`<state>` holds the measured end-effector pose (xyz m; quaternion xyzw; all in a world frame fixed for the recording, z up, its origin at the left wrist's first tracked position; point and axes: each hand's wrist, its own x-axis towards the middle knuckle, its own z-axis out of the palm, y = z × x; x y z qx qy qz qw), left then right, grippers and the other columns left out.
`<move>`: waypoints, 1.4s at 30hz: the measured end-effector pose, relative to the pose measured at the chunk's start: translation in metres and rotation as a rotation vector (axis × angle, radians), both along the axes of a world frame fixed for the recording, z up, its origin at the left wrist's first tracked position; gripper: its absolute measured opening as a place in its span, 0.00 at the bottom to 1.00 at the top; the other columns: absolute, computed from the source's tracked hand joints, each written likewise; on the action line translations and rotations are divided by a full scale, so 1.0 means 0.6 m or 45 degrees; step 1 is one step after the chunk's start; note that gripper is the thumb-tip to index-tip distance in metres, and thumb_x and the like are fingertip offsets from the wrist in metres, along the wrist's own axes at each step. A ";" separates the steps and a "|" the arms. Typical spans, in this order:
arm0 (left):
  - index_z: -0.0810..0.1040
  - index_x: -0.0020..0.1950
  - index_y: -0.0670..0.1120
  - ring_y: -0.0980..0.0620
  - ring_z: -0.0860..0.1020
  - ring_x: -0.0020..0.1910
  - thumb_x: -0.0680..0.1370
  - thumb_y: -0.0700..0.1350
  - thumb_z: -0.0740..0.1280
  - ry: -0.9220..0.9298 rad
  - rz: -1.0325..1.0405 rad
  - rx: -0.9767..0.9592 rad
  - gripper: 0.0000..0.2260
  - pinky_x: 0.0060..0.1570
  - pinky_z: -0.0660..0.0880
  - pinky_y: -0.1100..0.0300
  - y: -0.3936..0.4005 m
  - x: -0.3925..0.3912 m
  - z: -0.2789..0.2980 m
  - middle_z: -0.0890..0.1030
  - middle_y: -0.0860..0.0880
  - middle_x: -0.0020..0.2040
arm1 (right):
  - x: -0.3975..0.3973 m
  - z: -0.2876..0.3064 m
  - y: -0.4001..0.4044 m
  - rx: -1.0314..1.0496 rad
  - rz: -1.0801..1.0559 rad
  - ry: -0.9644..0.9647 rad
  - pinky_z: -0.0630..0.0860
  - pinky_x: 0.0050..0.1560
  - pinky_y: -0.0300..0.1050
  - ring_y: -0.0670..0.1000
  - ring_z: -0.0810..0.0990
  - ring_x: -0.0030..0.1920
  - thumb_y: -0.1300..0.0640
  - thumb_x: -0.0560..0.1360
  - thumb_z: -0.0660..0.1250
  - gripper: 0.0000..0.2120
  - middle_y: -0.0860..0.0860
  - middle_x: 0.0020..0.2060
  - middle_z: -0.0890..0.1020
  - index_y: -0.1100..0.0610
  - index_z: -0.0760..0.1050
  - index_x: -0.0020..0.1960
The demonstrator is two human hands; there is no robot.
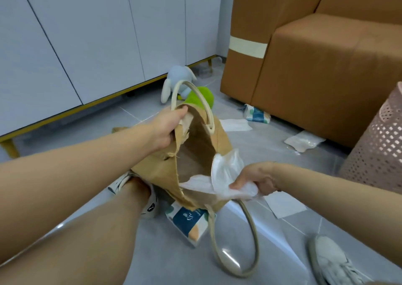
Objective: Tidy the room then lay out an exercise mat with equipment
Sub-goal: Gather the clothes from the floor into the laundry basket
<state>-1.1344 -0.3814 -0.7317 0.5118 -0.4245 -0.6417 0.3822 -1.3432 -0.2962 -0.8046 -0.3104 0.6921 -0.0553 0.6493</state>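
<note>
— What do you have on the head camera?

— My left hand [167, 126] grips the torn rim of a brown paper bag [195, 152], fingers curled round the edge, keeping its mouth wide. One handle [193, 97] arches up, the other hangs down to the floor [87, 121].

— And the right?

— My right hand [254, 181] pinches crumpled white tissue [221, 176] at the bag's mouth, partly over the rim.

— What is still lying about?

— A tissue pack [191, 221] under the bag, another pack [256, 114] and a plastic wrapper [303, 141] beside the sofa [315, 67], loose paper [285, 204], and a plush toy [185, 86] near the cabinet [87, 45].
</note>
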 end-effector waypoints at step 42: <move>0.76 0.47 0.45 0.55 0.77 0.21 0.81 0.49 0.61 -0.307 0.163 0.146 0.09 0.20 0.72 0.68 -0.022 -0.051 -0.013 0.80 0.49 0.29 | -0.188 -0.216 0.084 -0.399 0.355 0.971 0.70 0.47 0.41 0.55 0.78 0.56 0.53 0.75 0.63 0.08 0.56 0.56 0.79 0.55 0.77 0.50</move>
